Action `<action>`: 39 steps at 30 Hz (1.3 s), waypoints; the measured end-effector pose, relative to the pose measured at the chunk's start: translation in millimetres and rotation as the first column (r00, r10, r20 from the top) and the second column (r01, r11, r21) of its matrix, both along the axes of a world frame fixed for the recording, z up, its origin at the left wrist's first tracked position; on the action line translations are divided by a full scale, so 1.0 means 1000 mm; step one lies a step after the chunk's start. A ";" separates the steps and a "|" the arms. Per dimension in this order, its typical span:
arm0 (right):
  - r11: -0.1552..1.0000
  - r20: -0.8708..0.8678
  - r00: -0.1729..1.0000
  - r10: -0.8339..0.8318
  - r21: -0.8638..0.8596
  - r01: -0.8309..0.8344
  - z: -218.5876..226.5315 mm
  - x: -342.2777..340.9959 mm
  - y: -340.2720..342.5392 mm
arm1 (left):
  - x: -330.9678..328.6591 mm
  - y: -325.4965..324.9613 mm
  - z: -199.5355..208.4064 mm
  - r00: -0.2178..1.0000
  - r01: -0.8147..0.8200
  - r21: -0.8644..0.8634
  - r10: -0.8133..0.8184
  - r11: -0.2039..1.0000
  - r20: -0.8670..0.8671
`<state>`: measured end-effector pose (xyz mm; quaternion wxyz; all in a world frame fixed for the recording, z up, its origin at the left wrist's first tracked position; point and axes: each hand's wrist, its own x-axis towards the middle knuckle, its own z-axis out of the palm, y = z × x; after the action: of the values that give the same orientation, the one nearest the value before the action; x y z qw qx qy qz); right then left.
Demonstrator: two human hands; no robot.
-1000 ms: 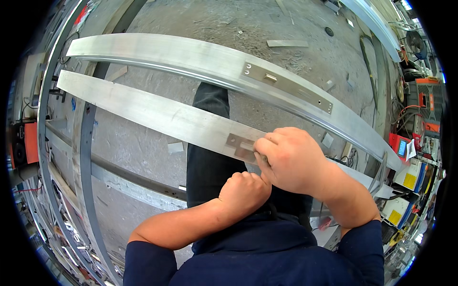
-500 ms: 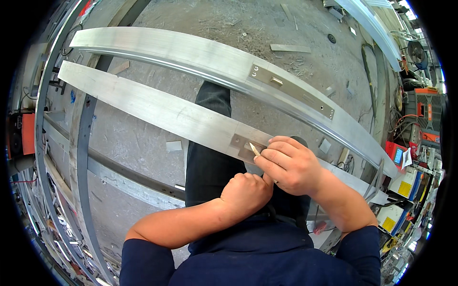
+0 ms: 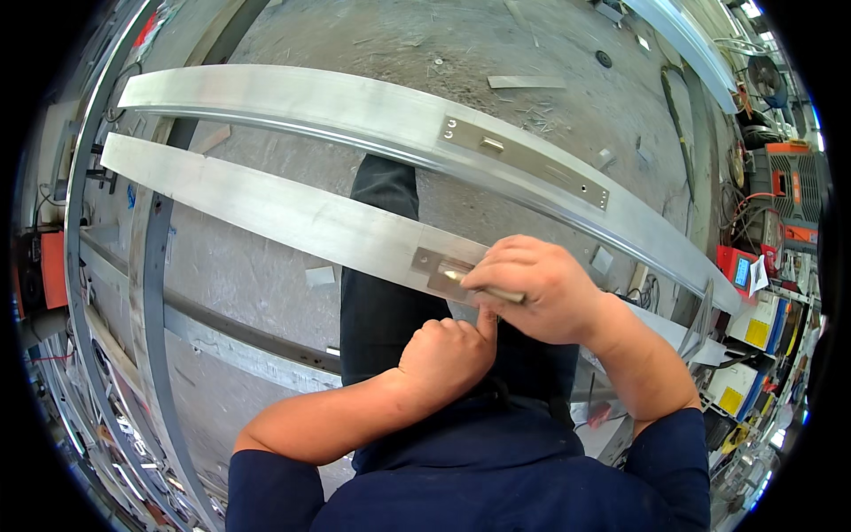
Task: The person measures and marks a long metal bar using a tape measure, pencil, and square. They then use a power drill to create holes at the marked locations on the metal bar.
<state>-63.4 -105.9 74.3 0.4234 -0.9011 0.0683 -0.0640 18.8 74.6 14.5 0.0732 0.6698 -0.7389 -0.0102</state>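
A long aluminium profile point(image 3: 292, 202) crosses in front of me, above my legs. Set into it is a grey-brown lock plate point(image 3: 424, 259), partly covered by my right hand point(image 3: 541, 288). That hand is closed round a slim, pale, pointed tool point(image 3: 503, 293), its tip over the plate's opening; blur hides its exact kind. My left hand point(image 3: 448, 355) is a fist just below the profile's near edge, one digit raised against the edge beside the right hand; anything inside the fist is hidden. Beyond lies a second aluminium profile point(image 3: 292, 93) with a longer lock plate point(image 3: 532, 164) and protruding latch.
A steel frame point(image 3: 149, 257) stands at the left, with a crossbar point(image 3: 257, 350) running toward my legs. Offcuts such as a metal strip point(image 3: 526, 82) litter the concrete floor. At the right are an orange-grey machine point(image 3: 793, 182), a red device with a screen point(image 3: 737, 266) and boxes point(image 3: 752, 330).
My right hand has tilted the pointed tool, so more of its shaft shows past the fingers. The left hand has lowered slightly, one digit now upright. The view has shifted slightly.
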 end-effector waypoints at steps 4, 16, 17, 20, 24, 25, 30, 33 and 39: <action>0.896 -0.107 0.922 -0.371 0.221 0.386 0.017 -0.033 -0.008 | 0.003 -0.003 0.007 1.000 0.005 0.066 -0.006 0.998 0.024; 0.866 -0.078 0.889 -0.451 0.204 0.457 -0.006 -0.080 0.012 | 0.002 -0.005 0.007 0.991 0.021 0.053 -0.028 0.998 0.129; 0.872 -0.067 0.891 -0.448 0.185 0.453 -0.006 -0.076 0.012 | 0.002 -0.005 0.008 0.989 0.019 0.065 -0.028 0.998 0.143; 0.879 -0.071 0.896 -0.438 0.174 0.443 -0.007 -0.069 0.012 | 0.000 -0.005 0.009 0.985 0.011 0.087 -0.025 0.996 0.171; 0.888 -0.068 0.903 -0.425 0.165 0.430 -0.009 -0.066 0.011 | 0.000 -0.005 0.009 0.984 0.011 0.081 -0.025 0.997 0.176; 0.892 -0.078 0.908 -0.413 0.167 0.420 -0.009 -0.066 0.010 | -0.001 -0.005 0.009 0.984 0.010 0.078 -0.024 0.997 0.177; 0.818 -0.182 0.886 -0.426 0.341 0.463 -0.002 -0.062 0.009 | 0.000 -0.005 0.010 0.985 0.007 0.075 -0.020 0.997 0.173; 0.834 -0.154 0.883 -0.444 0.290 0.470 -0.004 -0.063 0.006 | 0.000 -0.005 0.010 0.986 0.012 0.078 -0.025 0.997 0.167; 0.865 -0.152 0.901 -0.405 0.254 0.432 -0.006 -0.063 0.004 | 0.000 -0.007 0.011 0.988 0.016 0.069 -0.026 0.997 0.154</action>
<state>-126.1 -102.0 68.6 0.5196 -0.7971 0.2905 -0.1017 18.8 67.7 25.7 -0.0073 0.6629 -0.7485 0.0161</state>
